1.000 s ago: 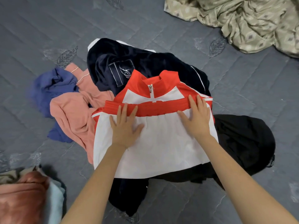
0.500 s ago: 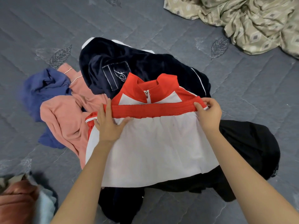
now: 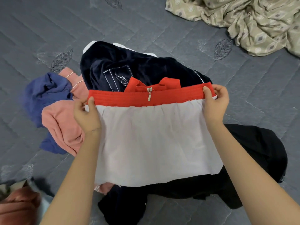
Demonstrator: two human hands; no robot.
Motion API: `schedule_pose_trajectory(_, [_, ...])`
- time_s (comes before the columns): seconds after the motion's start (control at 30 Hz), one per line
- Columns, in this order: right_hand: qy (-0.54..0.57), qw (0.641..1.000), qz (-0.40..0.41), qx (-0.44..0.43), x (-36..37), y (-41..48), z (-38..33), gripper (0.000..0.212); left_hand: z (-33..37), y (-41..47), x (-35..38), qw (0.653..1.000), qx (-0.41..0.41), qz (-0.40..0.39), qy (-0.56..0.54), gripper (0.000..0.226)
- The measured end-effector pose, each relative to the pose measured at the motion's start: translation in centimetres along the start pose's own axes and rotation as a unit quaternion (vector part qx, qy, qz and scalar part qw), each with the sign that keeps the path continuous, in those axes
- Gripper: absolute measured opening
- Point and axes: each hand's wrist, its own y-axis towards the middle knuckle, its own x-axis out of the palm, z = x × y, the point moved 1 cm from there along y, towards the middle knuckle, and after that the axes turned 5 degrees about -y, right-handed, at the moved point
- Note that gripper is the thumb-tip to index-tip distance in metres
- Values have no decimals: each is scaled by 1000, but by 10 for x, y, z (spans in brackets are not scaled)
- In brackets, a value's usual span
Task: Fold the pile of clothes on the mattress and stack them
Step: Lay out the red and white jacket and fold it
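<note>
Finished stack (image 3: 17,207): bottom-left corner, closest to the person. A rust-coloured piece sits on something pale; too blurry to say more.
Red and white jacket (image 3: 154,140): the piece being worked on. It sits on top of the pile in the middle of the mattress (image 3: 243,88), white panel facing up.
Left hand (image 3: 87,114): grip clamped on the left end of the red band, thumb on top.
Right hand (image 3: 215,104): same deal on the right end, fingers curled round the band.
What changed: a second ago both palms were flat on the white panel, smoothing it. Now both pinch the red band (image 3: 146,101) and it's up off the pile, hiding the white chest panels. The collar peeks over it and the zipper pull (image 3: 149,96) dangles in front.
What that means: smoothing looks done, and either the next fold or a lift over to the stack is starting.
Still unfolded: pink top (image 3: 61,120) and blue garment (image 3: 43,93) on the left, black garment (image 3: 259,151) on the right, navy velvet piece (image 3: 129,67) behind. Plenty left.
Far back: beige patterned sheet (image 3: 243,21) bunched in the top-right corner, well apart from the pile.
</note>
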Motion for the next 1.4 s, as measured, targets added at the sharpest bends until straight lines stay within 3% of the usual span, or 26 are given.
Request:
schedule_pose_trajectory(0.13, [-37,999,8,-3,13,9,8,19,-10,8,15,1000,15,-4,11,3])
schedule_pose_trajectory(0.27, [-142,990,-21,11,19,16,32,13,-35,14,17,997,-23,-37,62,24])
schedule_pose_trajectory(0.33, [-185,982,-38,2,17,15,35,27,-34,12,9,992,34,-54,113,34])
schedule_pose_trajectory(0.4, [-248,967,-43,-44,11,4,33,45,-24,-6,0,970,137,-101,173,41])
schedule_pose_trajectory(0.5, [-310,936,-58,-157,-1,-27,31,56,-6,-64,-6,907,257,-213,258,48])
schedule_pose_trajectory(0.63, [-392,878,-156,-227,-8,-77,35,56,-17,-128,-1,838,272,-324,346,57])
schedule_pose_trajectory(0.8, [-443,848,-205,-206,-23,-106,48,67,-34,-145,-4,807,260,-353,396,61])
schedule_pose_trajectory(0.9, [-450,852,-198,-180,-37,-110,48,71,-18,-161,-8,805,322,-327,376,56])
schedule_pose_trajectory(1.0, [-420,885,-142,-140,-66,-103,47,73,0,-204,-9,783,421,-337,309,46])
schedule_pose_trajectory(1.13, [-228,956,-164,80,-102,-75,49,78,6,-280,10,718,504,-394,276,45])
schedule_pose_trajectory(1.23, [-101,950,-189,225,-104,-52,52,84,2,-307,36,691,483,-413,345,64])
schedule_pose_trajectory(1.4, [-55,927,-256,269,-90,-20,62,83,-10,-307,76,710,411,-395,414,89])
